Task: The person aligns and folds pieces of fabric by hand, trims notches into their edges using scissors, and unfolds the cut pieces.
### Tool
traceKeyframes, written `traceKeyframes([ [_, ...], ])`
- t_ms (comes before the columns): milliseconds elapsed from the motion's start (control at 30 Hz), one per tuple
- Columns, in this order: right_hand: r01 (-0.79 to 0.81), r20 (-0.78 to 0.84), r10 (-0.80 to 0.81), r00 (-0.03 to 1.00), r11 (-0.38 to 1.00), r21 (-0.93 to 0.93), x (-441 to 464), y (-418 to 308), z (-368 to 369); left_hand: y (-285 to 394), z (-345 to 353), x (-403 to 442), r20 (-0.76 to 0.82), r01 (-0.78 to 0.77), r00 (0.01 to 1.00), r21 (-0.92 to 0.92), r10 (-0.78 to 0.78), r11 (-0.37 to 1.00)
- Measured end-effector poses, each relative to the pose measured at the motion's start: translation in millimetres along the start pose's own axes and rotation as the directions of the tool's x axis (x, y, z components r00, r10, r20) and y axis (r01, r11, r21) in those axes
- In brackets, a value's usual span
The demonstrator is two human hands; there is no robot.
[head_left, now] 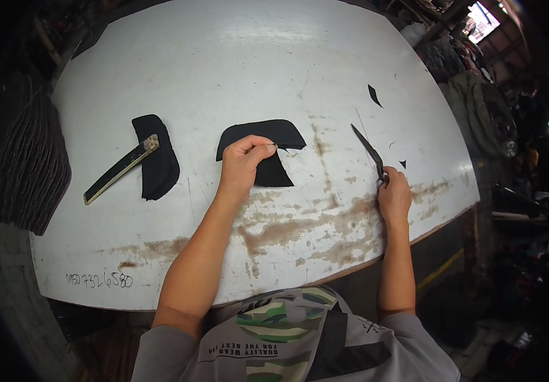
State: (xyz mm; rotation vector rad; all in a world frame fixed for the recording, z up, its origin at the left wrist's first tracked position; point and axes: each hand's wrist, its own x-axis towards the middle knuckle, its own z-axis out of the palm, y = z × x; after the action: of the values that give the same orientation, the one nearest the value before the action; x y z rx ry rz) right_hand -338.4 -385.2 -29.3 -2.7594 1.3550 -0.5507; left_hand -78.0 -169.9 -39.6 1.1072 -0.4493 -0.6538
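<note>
My left hand pinches a piece of black fabric between thumb and fingertips. The cloth lies on the white tabletop, with a wide curved band on top and a narrower part hanging below the hand. My right hand, farther right, is closed round the handles of dark scissors. Their blades lie together and point away to the upper left, apart from the fabric. The handles are mostly hidden by the fingers.
To the left lies another black fabric piece, a long dark bar with pale edges across it. Small black scraps lie beyond the scissors. A dark pile of layered material stands off the table's left edge.
</note>
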Motion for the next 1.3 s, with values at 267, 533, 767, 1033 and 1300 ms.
traceKeyframes([
  [267,-0.084,0.186,0.061,0.981,0.989,0.121,3.5,-17.1,-23.5,0.8,-0.2,-0.3,-0.008,0.010,1.000,-0.006,-0.010,1.000],
  [533,-0.303,0.380,0.085,0.921,0.768,0.564,3.3,-33.4,-20.4,1.6,-1.1,-1.8,0.002,0.050,0.999,0.005,-0.050,0.999],
  [767,-0.296,0.438,-0.087,0.895,0.620,0.727,-13.7,-68.2,-19.9,0.0,-2.3,-0.2,0.035,0.049,0.998,0.026,-0.050,0.998],
  [1033,-0.266,0.421,-0.304,0.855,0.440,0.858,-19.7,-86.6,-26.7,-2.8,-3.9,2.0,0.064,0.051,0.996,0.053,-0.055,0.997],
  [1300,-0.095,0.352,-0.366,0.861,0.565,0.820,-30.4,-98.1,-26.0,-3.6,-3.5,2.3,0.090,-0.002,0.996,0.016,0.000,1.000],
])
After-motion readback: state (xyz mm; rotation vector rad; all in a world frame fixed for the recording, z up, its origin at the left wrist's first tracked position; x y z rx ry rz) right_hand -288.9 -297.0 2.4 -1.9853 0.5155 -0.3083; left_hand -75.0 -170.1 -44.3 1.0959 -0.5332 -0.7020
